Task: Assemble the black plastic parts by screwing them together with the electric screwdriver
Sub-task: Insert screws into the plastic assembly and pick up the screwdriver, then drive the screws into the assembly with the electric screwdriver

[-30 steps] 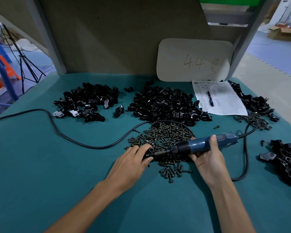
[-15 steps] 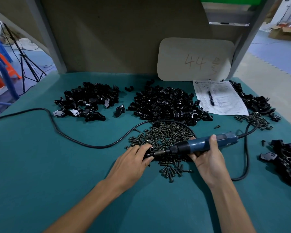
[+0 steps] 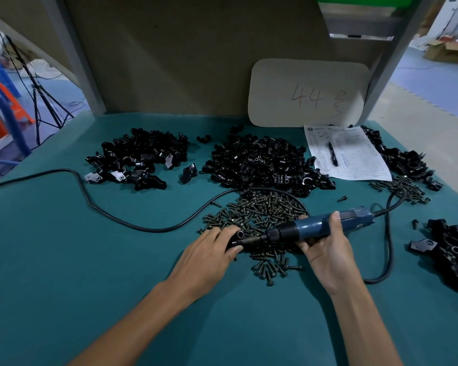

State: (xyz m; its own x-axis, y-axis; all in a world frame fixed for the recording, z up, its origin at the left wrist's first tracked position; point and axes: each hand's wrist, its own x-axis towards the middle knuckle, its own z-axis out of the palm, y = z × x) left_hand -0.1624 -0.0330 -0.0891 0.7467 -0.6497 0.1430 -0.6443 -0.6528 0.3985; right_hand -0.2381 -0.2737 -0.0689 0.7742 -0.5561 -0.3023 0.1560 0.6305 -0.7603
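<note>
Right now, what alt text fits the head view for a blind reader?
The right hand grips a blue electric screwdriver, its tip against a black part held by the left hand, over a screw pile on a teal table.

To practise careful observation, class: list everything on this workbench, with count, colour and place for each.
table: one, teal, under everything
part piles: four, black, back left, back centre, two at right
screw piles: two, dark, centre and right
screwdriver: one, blue, over centre screws
cord: one, black, across table
paper: one, white, back right
pen: one, black, on paper
board: one, beige, against back wall
left hand: one, grips small part at screwdriver tip
right hand: one, grips screwdriver
</note>
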